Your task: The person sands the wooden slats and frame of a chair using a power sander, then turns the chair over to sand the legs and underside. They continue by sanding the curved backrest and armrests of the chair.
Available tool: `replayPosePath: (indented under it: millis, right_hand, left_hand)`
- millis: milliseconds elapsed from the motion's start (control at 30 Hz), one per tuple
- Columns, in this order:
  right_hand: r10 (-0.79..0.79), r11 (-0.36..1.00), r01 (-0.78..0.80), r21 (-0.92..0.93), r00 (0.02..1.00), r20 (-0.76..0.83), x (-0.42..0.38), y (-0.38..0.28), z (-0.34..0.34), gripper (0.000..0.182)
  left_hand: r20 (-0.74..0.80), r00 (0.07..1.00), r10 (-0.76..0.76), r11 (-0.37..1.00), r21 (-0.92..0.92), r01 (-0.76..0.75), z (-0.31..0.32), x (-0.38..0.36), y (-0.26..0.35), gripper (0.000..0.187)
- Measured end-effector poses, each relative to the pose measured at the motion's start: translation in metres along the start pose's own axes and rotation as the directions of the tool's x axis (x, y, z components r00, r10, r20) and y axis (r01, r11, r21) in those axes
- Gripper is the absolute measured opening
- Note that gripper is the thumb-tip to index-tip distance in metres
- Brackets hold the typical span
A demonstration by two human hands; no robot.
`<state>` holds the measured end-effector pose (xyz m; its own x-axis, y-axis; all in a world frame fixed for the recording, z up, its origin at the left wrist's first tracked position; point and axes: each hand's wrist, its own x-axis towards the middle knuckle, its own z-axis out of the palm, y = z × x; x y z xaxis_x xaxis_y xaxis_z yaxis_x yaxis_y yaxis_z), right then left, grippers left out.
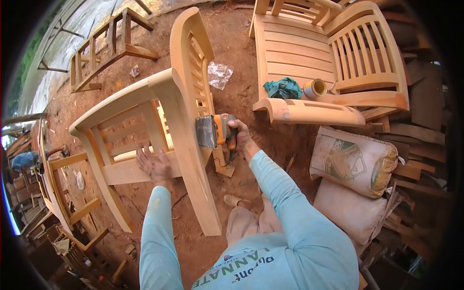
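A pale wooden armchair stands tilted in front of me, its slatted back rising at the far side. My right hand is wrapped around an orange and black electric sander. The sander's grey sanding pad is against or very near the rear edge of the chair's side; the exact contact is hard to see. My left hand lies flat with spread fingers on the chair's lower side rail, below the curved armrest.
A slatted wooden bench at the upper right bears a teal cloth and an open can. Two filled sacks lie at right beside stacked boards. Wooden frames stand at left. Clear plastic lies on the dirt.
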<state>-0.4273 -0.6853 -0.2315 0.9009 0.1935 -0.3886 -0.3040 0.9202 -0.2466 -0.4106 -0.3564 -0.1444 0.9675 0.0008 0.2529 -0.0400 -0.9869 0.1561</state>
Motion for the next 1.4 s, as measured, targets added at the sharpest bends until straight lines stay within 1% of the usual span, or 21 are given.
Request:
replayPosePath:
  millis: [67, 167, 367, 467, 667, 767, 867, 967, 1067, 1167, 1267, 1367, 1400]
  right_hand:
    - [-0.004, 1.0, 0.004, -0.001, 1.0, 0.001, 0.004, 0.0, -0.001, 0.047]
    - [0.009, 1.0, -0.009, -0.025, 1.0, -0.002, 0.01, 0.0, -0.004, 0.048]
    - [0.02, 0.999, -0.019, -0.039, 1.0, 0.015, 0.011, -0.003, 0.001, 0.049]
    - [0.014, 0.998, -0.016, -0.055, 0.999, -0.035, 0.009, -0.005, 0.009, 0.048]
    - [-0.01, 0.997, 0.009, -0.08, 1.0, -0.011, 0.023, -0.013, 0.012, 0.046]
    - [0.0, 0.995, 0.004, -0.104, 0.999, 0.035, 0.03, -0.021, 0.016, 0.047]
    - [-0.013, 0.994, 0.014, -0.109, 1.0, 0.003, 0.033, -0.028, 0.024, 0.048]
    - [-0.014, 0.993, 0.018, -0.118, 0.999, 0.036, 0.044, -0.035, 0.024, 0.049]
    - [-0.023, 0.996, 0.027, -0.084, 0.999, 0.04, 0.049, -0.041, 0.035, 0.051]
    - [-0.029, 0.994, 0.036, -0.106, 0.997, 0.069, 0.054, -0.048, 0.039, 0.052]
    - [-0.001, 0.986, 0.016, -0.167, 0.996, 0.092, 0.059, -0.057, 0.04, 0.052]
    - [-0.015, 0.988, 0.025, -0.15, 0.998, 0.062, 0.066, -0.059, 0.048, 0.052]
    - [-0.012, 0.985, 0.021, -0.171, 0.998, 0.056, 0.068, -0.06, 0.047, 0.052]
  left_hand:
    - [-0.023, 0.999, 0.027, 1.0, 0.014, -0.027, 0.003, 0.0, -0.003, 0.063]
    - [0.004, 1.0, 0.01, 1.0, 0.001, -0.01, 0.002, 0.001, -0.003, 0.064]
    - [0.003, 1.0, 0.003, 1.0, 0.02, -0.003, 0.006, 0.0, -0.007, 0.064]
    - [0.003, 1.0, 0.013, 1.0, 0.006, -0.013, 0.004, 0.0, -0.005, 0.064]
    - [-0.004, 1.0, 0.014, 1.0, -0.013, -0.014, -0.001, 0.001, 0.0, 0.063]
    - [-0.003, 1.0, 0.011, 1.0, -0.007, -0.011, -0.001, 0.001, 0.0, 0.062]
    - [0.008, 1.0, 0.008, 1.0, -0.017, -0.008, -0.001, 0.002, -0.001, 0.063]
    - [0.021, 1.0, 0.009, 1.0, -0.002, -0.009, -0.001, 0.002, -0.003, 0.064]
    - [0.045, 0.999, -0.018, 1.0, -0.005, 0.018, -0.005, 0.002, 0.003, 0.065]
    - [0.054, 0.998, -0.027, 1.0, -0.009, 0.027, -0.006, 0.002, 0.003, 0.065]
    - [0.052, 0.998, -0.016, 1.0, -0.003, 0.017, -0.004, 0.001, 0.001, 0.065]
    - [0.039, 0.999, -0.002, 1.0, -0.006, 0.003, -0.002, 0.001, -0.001, 0.066]
    - [0.04, 0.999, -0.004, 1.0, -0.007, 0.004, -0.003, 0.001, -0.001, 0.066]
